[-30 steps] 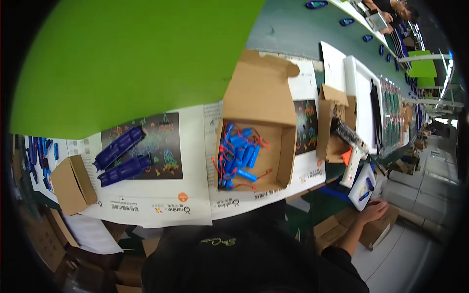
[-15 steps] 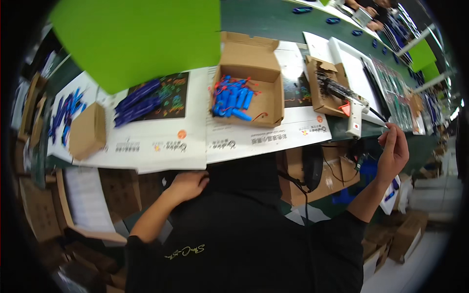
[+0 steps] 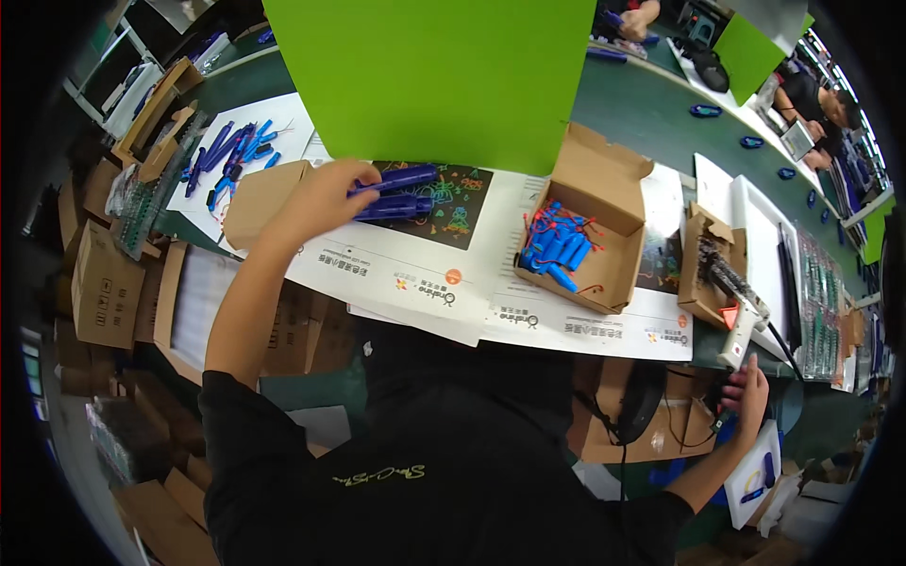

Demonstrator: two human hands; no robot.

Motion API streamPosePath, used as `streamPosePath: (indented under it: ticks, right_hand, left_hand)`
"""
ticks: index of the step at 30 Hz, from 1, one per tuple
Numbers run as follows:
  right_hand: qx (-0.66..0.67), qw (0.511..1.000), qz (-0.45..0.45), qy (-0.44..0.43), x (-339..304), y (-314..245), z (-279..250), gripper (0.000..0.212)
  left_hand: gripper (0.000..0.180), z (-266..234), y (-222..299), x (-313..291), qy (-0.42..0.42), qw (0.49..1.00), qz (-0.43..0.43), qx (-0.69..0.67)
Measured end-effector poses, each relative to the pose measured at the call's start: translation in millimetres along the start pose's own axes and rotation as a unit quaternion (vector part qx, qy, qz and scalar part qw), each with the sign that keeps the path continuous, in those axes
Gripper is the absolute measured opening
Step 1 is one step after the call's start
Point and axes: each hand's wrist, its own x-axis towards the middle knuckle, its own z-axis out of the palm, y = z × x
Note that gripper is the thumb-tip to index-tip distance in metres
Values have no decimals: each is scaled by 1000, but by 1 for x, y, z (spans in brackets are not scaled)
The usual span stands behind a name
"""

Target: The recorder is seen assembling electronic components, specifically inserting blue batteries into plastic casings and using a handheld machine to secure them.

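Note:
My left hand (image 3: 326,200) reaches over the bench to the near-left ends of two dark blue plastic shells (image 3: 401,193). Its thumb and forefinger are apart at those ends, and the other fingers are partly hidden. Low at the bench's right edge, my right hand (image 3: 747,396) has its fingers loosely apart, just below the handle of a white glue gun (image 3: 739,341). That gun rests with its dark, crusted front over a small cardboard box (image 3: 703,294). An open cardboard box (image 3: 612,269) in the middle holds several blue cylindrical cells (image 3: 562,250) with red wires.
A closed cardboard box (image 3: 267,200) stands left, beside a pile of blue shells and cells (image 3: 226,160). An upright green panel (image 3: 434,85) rises behind the printed white boards (image 3: 377,269). Green circuit boards (image 3: 819,321) lie far right. People work across the bench.
My left hand has risen from my lap to the dark blue shells. My right hand has dropped from beside the glue gun to below its handle, its pinch opened. The view has turned left.

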Motion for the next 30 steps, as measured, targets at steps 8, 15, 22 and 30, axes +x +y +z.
streamPosePath:
  ticks: [8, 15, 22, 30]
  right_hand:
    - [200, 969, 96, -109, 36, -31, 39, 32]
    - [21, 995, -75, -57, -3, -80, 39, 31]
    - [25, 984, -27, -173, -14, -96, 49, 57]
    - [152, 980, -98, -80, -44, -108, 13, 52]
  left_hand:
    - [41, 59, -20, -2, -3, 983, 114, 142]
    - [38, 80, 23, 0, -56, 990, 133, -10]
    - [38, 75, 18, 19, -216, 967, 3, -131]
    - [33, 87, 16, -1, -101, 646, -219, -724]
